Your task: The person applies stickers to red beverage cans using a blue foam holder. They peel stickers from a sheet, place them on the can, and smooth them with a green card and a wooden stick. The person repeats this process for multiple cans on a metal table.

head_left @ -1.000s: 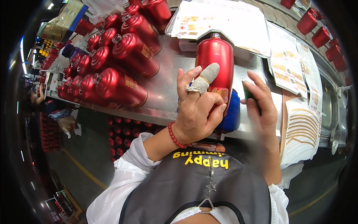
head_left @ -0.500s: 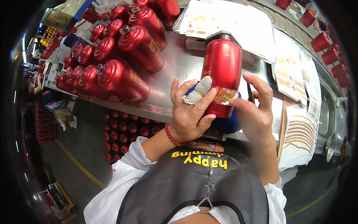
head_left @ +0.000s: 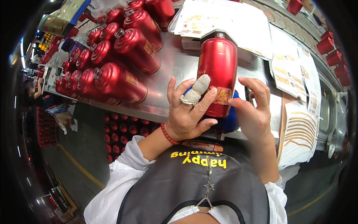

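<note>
Bottle [head_left: 218,72] stands upright at the bench [head_left: 175,71] edge, gripped by the left hand [head_left: 188,112] (wrapped finger on the gold label); right hand [head_left: 253,112] is loosely open beside it. Could easily be tipped off or smudged

Work surface: I am looking down at a long, shiny steel bench [head_left: 175,71] running from upper left to right.
Floor: I am seeing dark grey concrete flooring [head_left: 85,149] lying below the bench, with a yellow painted line [head_left: 80,167] crossing it.
Light: bright overhead light is glaring off the steel.
Far left: blurred shelving and stacked goods [head_left: 48,41] are showing beyond the bench end.
</note>
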`<action>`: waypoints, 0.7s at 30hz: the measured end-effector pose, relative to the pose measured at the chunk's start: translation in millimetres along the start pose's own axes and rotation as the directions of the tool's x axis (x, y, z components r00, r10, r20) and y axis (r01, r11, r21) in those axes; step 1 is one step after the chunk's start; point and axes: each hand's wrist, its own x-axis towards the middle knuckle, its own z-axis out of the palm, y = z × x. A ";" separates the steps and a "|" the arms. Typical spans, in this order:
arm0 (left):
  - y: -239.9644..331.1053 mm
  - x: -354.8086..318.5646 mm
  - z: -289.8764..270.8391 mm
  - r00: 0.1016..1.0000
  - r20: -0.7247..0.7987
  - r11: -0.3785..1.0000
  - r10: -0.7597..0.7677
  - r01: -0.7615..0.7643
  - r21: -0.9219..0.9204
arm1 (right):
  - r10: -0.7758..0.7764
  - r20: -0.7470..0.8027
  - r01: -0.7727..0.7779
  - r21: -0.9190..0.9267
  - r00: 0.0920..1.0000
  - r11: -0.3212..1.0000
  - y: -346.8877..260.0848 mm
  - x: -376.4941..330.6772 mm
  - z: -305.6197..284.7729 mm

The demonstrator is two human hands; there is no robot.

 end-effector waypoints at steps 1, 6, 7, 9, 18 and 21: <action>0.3 -0.1 0.4 1.000 0.006 1.000 0.003 -0.003 0.006 | 0.000 -0.001 0.000 0.011 1.000 1.000 0.9 -1.0 1.0; -4.3 3.1 -2.8 0.998 0.023 0.998 0.054 -0.055 0.028 | 0.005 -0.031 -0.005 0.022 1.000 1.000 0.6 -3.7 2.6; -4.4 3.9 -3.9 0.998 0.025 0.997 0.066 -0.067 0.039 | 0.000 -0.021 0.000 0.007 1.000 1.000 1.2 -4.6 3.4; -4.4 4.5 -4.3 0.997 0.033 0.997 0.064 -0.066 0.038 | -0.009 0.000 0.009 -0.022 1.000 1.000 3.1 -8.0 6.9; -3.9 7.0 -4.0 0.996 0.040 0.997 0.074 -0.075 0.025 | -0.007 -0.017 0.007 0.014 1.000 1.000 3.6 -19.4 13.3; -4.5 7.7 -4.7 0.995 0.043 0.996 0.085 -0.087 0.033 | -0.002 -0.017 0.003 0.026 1.000 1.000 2.7 -20.9 13.4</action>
